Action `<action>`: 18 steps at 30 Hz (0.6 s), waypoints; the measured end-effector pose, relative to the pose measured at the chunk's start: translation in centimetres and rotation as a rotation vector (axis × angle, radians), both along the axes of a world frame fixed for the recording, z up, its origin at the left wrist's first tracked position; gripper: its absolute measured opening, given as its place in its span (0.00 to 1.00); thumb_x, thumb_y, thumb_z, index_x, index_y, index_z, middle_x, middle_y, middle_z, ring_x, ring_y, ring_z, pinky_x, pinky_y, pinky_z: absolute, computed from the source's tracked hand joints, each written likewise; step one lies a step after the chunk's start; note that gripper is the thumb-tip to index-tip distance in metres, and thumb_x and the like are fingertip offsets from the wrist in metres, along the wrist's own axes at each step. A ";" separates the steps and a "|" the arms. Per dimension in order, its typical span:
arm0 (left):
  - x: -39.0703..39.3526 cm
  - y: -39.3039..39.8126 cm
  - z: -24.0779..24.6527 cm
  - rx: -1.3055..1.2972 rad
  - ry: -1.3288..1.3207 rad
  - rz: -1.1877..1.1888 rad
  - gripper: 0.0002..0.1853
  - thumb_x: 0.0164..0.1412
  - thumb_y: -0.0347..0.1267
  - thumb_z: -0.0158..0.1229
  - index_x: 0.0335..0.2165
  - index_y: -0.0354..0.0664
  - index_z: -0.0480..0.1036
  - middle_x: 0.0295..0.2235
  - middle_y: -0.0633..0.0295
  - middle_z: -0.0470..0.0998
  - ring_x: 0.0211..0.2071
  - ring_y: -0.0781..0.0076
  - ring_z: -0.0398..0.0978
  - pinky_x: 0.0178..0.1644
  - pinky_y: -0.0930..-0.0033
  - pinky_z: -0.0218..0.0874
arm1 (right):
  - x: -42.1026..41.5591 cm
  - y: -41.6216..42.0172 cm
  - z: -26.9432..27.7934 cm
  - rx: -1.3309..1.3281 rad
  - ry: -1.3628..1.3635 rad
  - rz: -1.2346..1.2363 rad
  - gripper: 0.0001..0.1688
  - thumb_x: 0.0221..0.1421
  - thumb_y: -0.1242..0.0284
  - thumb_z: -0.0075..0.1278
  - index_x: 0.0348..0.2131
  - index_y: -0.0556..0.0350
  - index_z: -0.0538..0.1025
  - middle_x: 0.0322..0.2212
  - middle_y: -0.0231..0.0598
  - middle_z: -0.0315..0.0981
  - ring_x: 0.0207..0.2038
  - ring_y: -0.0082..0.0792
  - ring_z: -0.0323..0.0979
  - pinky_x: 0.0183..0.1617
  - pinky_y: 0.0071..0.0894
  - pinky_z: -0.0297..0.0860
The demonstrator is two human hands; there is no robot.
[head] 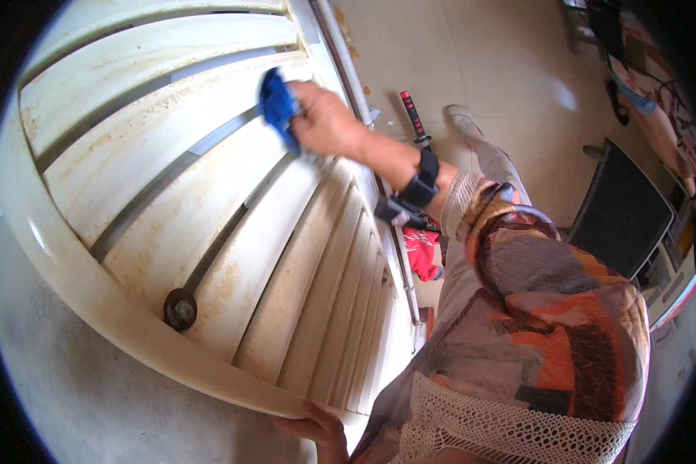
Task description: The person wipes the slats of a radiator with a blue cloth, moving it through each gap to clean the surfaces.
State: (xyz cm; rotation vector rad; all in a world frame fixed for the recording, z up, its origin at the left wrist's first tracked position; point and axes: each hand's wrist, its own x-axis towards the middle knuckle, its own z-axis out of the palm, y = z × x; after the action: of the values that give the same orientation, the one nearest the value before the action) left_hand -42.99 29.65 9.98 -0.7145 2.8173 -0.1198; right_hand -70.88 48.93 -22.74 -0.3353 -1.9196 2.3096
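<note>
My right hand [327,122], with a black band on its wrist, grips a blurred blue cloth or scrubber [278,110]. It is over the upper slats of a large white slatted panel [168,232]; whether the blue thing touches them I cannot tell. Brownish stains mark several slats. A rusty round washer with a bolt head [181,309] sits between two slats near the rounded frame. At the bottom, my left hand [325,432] is on the frame's edge, fingers curled around it, partly cut off by the picture's rim.
A toy sword with a red and black handle [416,119] stands beside the panel, near red cloth [420,252]. A black chair [623,209] is at the right. Part of another person [655,110] shows beyond it. The floor [516,69] is tiled.
</note>
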 end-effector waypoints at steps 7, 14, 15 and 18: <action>1.3 -2.3 -0.2 0.128 0.130 -0.038 0.41 0.67 0.36 0.42 0.61 0.25 0.25 0.60 0.31 0.39 0.60 0.40 0.51 0.60 0.53 0.55 | 1.4 0.5 6.8 0.046 0.399 0.017 0.30 0.40 0.85 0.47 0.47 0.53 0.70 0.38 0.48 0.71 0.44 0.50 0.71 0.49 0.41 0.71; 0.5 0.6 -0.5 0.123 0.253 0.094 0.41 0.66 0.37 0.48 0.63 0.31 0.32 0.61 0.35 0.43 0.60 0.45 0.53 0.61 0.55 0.51 | -0.3 0.4 -12.1 0.356 -0.310 0.144 0.20 0.43 0.81 0.49 0.40 0.58 0.74 0.40 0.56 0.70 0.43 0.56 0.70 0.48 0.42 0.67; 0.3 0.6 -0.5 0.135 0.243 0.008 0.41 0.66 0.36 0.48 0.63 0.31 0.32 0.61 0.35 0.43 0.60 0.45 0.53 0.61 0.55 0.51 | -0.9 0.5 -11.9 0.380 -0.315 0.202 0.19 0.43 0.81 0.47 0.40 0.59 0.74 0.41 0.57 0.70 0.43 0.57 0.70 0.49 0.42 0.67; 0.2 0.3 -0.2 0.144 0.200 0.035 0.38 0.66 0.35 0.46 0.62 0.30 0.36 0.60 0.35 0.45 0.59 0.46 0.53 0.60 0.56 0.50 | -0.8 0.7 -10.3 0.339 -0.360 0.264 0.18 0.42 0.81 0.46 0.38 0.60 0.74 0.39 0.57 0.70 0.42 0.57 0.70 0.48 0.43 0.67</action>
State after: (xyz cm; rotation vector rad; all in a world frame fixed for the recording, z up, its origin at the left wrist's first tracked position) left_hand -42.79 29.95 9.79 -0.7821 2.9609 0.1689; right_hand -71.64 49.62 -33.06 -0.5151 -2.6265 2.1210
